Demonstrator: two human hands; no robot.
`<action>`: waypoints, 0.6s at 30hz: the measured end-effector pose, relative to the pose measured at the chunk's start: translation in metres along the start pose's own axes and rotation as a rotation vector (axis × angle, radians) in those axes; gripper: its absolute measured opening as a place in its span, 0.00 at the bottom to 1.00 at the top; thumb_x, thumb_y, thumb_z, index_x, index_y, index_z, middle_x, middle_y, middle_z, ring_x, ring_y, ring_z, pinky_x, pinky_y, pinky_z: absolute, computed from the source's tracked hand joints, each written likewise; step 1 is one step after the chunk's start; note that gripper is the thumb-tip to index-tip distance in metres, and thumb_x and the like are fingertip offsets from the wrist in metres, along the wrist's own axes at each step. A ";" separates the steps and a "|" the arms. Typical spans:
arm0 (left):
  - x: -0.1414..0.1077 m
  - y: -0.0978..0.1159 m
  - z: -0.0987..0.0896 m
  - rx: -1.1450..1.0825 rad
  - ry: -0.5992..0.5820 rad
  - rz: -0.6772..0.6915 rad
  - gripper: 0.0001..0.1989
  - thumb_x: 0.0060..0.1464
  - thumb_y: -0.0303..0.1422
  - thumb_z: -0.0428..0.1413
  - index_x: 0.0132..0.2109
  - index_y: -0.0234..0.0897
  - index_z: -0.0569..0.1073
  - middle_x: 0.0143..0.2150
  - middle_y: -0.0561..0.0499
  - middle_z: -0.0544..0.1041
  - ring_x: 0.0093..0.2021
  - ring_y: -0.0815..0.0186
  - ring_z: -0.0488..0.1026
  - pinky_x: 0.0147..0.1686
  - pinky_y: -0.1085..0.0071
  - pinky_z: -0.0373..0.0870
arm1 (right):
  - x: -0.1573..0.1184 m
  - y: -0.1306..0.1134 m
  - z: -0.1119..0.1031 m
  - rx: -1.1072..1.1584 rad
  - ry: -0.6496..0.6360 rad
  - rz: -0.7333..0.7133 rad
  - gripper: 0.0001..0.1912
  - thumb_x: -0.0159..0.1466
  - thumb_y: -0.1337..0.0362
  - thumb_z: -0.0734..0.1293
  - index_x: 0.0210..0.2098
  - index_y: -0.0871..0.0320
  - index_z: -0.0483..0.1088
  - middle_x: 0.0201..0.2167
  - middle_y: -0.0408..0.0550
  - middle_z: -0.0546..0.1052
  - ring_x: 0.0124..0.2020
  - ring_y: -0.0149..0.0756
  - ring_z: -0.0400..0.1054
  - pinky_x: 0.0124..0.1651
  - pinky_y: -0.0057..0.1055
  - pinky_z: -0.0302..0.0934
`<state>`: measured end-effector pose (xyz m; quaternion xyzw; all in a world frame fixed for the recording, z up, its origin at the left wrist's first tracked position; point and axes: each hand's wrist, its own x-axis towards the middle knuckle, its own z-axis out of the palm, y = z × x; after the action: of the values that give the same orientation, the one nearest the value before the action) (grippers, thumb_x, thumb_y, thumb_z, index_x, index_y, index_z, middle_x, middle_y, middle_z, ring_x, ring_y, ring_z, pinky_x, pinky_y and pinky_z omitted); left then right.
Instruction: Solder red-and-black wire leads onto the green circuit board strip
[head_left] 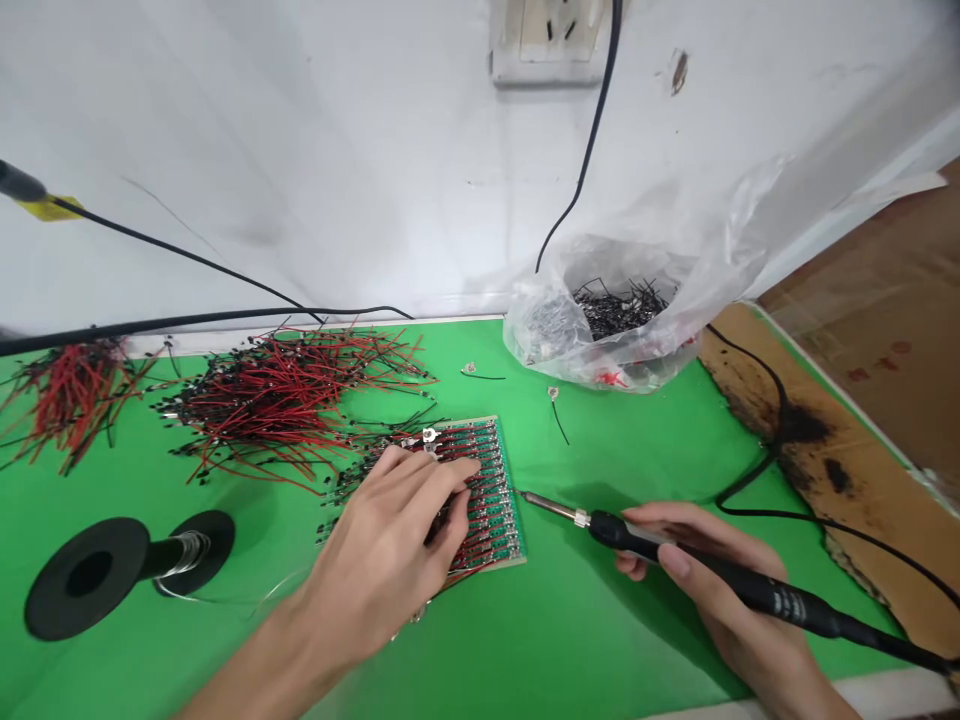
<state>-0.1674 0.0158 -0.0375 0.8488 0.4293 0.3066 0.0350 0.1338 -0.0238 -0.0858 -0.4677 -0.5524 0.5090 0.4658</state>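
Observation:
My right hand (697, 585) grips a black soldering iron (630, 535). Its metal tip points left, close to the right edge of a green circuit board panel (517, 545); whether it touches is unclear. Rows of red and black wires with small metal parts lie across the panel. Over the panel's left and middle part, my left hand (397, 520) is closed, index finger reaching over the rows and thumb curled under. Something dark shows between those fingers, too hidden to name. Wire ends stick out past the panel's left side, behind the hand.
A pile of red and black wires (277, 400) lies at the back left, a smaller bundle (71, 395) beyond it. A solder spool (94, 575) lies front left. A plastic bag (645, 365) with black wires stands at the back. Scorched cardboard (862, 500) and cables lie right.

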 end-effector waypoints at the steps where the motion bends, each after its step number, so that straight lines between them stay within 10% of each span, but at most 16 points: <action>1: 0.000 0.000 0.000 -0.006 0.003 0.000 0.12 0.62 0.20 0.56 0.51 0.36 0.71 0.36 0.55 0.76 0.35 0.69 0.71 0.42 0.67 0.67 | 0.000 0.000 -0.001 -0.011 -0.003 0.010 0.10 0.68 0.63 0.70 0.48 0.50 0.80 0.34 0.50 0.83 0.33 0.40 0.79 0.38 0.29 0.75; 18: -0.004 0.006 0.006 -0.127 0.011 -0.095 0.14 0.61 0.23 0.58 0.51 0.40 0.68 0.38 0.61 0.81 0.37 0.74 0.77 0.47 0.72 0.68 | 0.000 -0.017 0.013 0.025 0.122 0.216 0.10 0.65 0.54 0.73 0.42 0.50 0.81 0.33 0.48 0.83 0.34 0.38 0.77 0.41 0.29 0.72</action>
<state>-0.1617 0.0106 -0.0427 0.8218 0.4488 0.3361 0.1010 0.1198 -0.0266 -0.0699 -0.5485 -0.4631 0.5338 0.4469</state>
